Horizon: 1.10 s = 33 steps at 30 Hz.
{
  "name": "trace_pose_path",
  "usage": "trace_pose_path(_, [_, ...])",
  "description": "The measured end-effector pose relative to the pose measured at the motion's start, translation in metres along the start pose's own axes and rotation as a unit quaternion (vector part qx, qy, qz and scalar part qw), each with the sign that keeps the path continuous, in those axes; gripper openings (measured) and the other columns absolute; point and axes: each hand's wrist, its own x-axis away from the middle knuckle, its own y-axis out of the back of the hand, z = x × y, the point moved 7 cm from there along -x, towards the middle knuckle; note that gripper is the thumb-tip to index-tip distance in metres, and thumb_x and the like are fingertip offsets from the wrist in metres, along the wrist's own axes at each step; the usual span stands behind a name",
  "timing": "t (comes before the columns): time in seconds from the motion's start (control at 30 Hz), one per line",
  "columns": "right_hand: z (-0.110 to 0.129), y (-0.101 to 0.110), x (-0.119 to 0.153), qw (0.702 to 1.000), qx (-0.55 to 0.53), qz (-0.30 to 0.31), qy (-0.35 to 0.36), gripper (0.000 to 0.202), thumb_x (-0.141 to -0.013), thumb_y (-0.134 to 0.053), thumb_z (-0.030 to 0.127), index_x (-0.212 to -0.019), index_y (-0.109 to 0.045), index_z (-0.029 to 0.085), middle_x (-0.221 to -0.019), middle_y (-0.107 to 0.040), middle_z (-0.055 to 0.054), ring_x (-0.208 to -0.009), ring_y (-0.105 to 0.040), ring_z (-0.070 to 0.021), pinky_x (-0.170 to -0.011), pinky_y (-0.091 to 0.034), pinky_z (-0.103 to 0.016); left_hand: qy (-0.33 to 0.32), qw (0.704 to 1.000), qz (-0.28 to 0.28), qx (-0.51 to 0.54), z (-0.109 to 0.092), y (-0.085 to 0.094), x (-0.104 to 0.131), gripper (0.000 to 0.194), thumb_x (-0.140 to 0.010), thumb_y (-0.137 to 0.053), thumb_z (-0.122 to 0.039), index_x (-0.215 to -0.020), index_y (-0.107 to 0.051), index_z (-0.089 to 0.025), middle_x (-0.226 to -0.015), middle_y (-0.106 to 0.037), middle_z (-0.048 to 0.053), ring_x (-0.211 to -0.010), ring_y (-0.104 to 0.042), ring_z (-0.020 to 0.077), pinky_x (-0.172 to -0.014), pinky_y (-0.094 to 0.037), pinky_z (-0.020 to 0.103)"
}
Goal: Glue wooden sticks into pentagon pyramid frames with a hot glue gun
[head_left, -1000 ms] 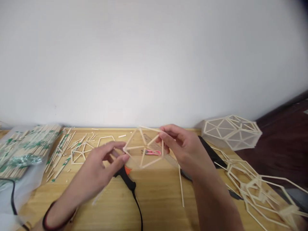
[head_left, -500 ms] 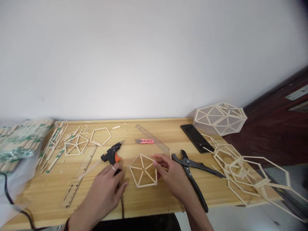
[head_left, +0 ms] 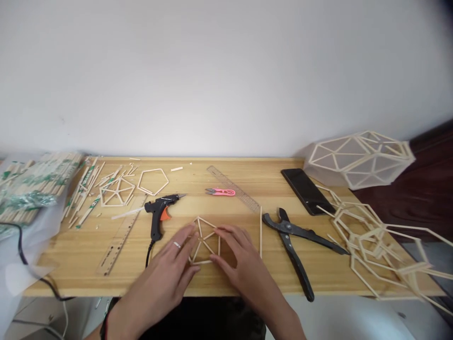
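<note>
A pentagon frame of thin wooden sticks with inner spokes (head_left: 202,240) lies near the table's front edge, between my hands. My left hand (head_left: 170,267) covers its left side, fingers and thumb gripping the sticks there. On the opposite side, my right hand (head_left: 242,259) has its thumb and fingers pinching the right edge. A black hot glue gun with an orange trigger (head_left: 156,215) lies just beyond my left hand, a clear glue stick (head_left: 128,213) poking out of its back. One loose wooden stick (head_left: 261,231) lies right of my right hand.
Large black cutters (head_left: 288,231), a phone (head_left: 307,191), pink snips (head_left: 221,191) and two clear rulers (head_left: 235,190) (head_left: 118,245) lie around. Bagged sticks (head_left: 42,184) sit left, by another spoked pentagon (head_left: 118,192). Stick frames (head_left: 368,245) and a covered polyhedron (head_left: 361,160) occupy the right.
My left hand has left the glue gun and moved right onto the pentagon frame. My right hand still holds the frame's other side. The view has shifted slightly.
</note>
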Motion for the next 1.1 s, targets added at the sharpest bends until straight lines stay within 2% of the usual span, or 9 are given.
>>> trace_pose_path(0.1, [-0.003,0.0,0.004,1.0,0.011,-0.002,0.008,0.045,-0.095,-0.073,0.025,-0.139,-0.064,0.025,-0.139,-0.068,-0.012,-0.133,-0.061,-0.0326,-0.114,-0.054,-0.055,0.011,1.0,0.009,0.016,0.001,-0.01,-0.003,0.065,-0.108,-0.052,-0.024,-0.168,-0.028,-0.027,-0.172,-0.041,0.01,-0.157,-0.044,0.0245,-0.125,-0.047,0.042])
trace_pose_path(0.23, [-0.004,0.002,0.004,1.0,0.006,0.005,0.021,0.049,-0.095,-0.074,0.023,-0.142,-0.063,0.026,-0.14,-0.068,-0.011,-0.133,-0.061,-0.0306,-0.115,-0.054,-0.052,0.024,1.0,0.006,0.019,0.007,-0.008,-0.006,0.07,-0.105,-0.056,-0.023,-0.168,-0.026,-0.027,-0.172,-0.041,0.011,-0.157,-0.044,0.0254,-0.126,-0.046,0.044])
trace_pose_path(0.4, [-0.008,0.002,0.006,1.0,0.012,0.003,0.027,0.054,-0.094,-0.076,0.025,-0.145,-0.062,0.028,-0.139,-0.07,-0.01,-0.13,-0.063,-0.0304,-0.112,-0.056,-0.051,0.024,1.0,0.018,0.008,0.008,-0.009,-0.011,0.076,-0.1,-0.065,-0.02,-0.167,-0.03,-0.026,-0.166,-0.05,0.013,-0.153,-0.05,0.0283,-0.122,-0.05,0.046])
trace_pose_path(0.67, [-0.011,-0.004,0.01,0.998,0.025,0.006,0.048,0.055,-0.1,-0.071,0.032,-0.153,-0.055,0.031,-0.138,-0.069,-0.011,-0.126,-0.065,-0.0325,-0.108,-0.057,-0.055,0.048,0.998,0.018,0.038,0.015,-0.01,-0.011,0.085,-0.093,-0.073,-0.013,-0.166,-0.033,-0.032,-0.165,-0.052,0.011,-0.151,-0.052,0.0293,-0.124,-0.049,0.047])
trace_pose_path(0.83, [-0.008,-0.005,0.015,0.996,0.041,-0.014,0.084,0.054,-0.103,-0.067,0.033,-0.153,-0.05,0.03,-0.139,-0.07,-0.01,-0.125,-0.066,-0.0323,-0.104,-0.06,-0.053,0.077,0.996,0.014,0.05,0.018,-0.009,-0.005,0.075,-0.093,-0.075,-0.017,-0.16,-0.043,-0.031,-0.164,-0.053,0.011,-0.149,-0.055,0.0273,-0.123,-0.049,0.044])
trace_pose_path(1.0, [-0.005,-0.006,0.017,0.995,0.046,-0.018,0.085,0.053,-0.103,-0.066,0.033,-0.153,-0.048,0.027,-0.139,-0.072,-0.011,-0.122,-0.069,-0.0322,-0.101,-0.061,-0.051,0.114,0.991,-0.037,0.065,0.014,-0.006,0.003,0.058,-0.097,-0.07,-0.017,-0.151,-0.053,-0.031,-0.16,-0.058,0.01,-0.145,-0.059,0.0253,-0.12,-0.052,0.042])
trace_pose_path(1.1, [-0.005,-0.005,0.017,0.997,0.029,-0.015,0.071,0.041,-0.102,-0.067,0.033,-0.141,-0.055,0.025,-0.137,-0.072,-0.011,-0.121,-0.07,-0.0317,-0.099,-0.061,-0.05,0.124,0.988,-0.067,0.069,0.006,-0.006,0.008,0.047,-0.099,-0.066,-0.015,-0.144,-0.058,-0.027,-0.157,-0.06,0.013,-0.144,-0.061,0.0267,-0.114,-0.057,0.041])
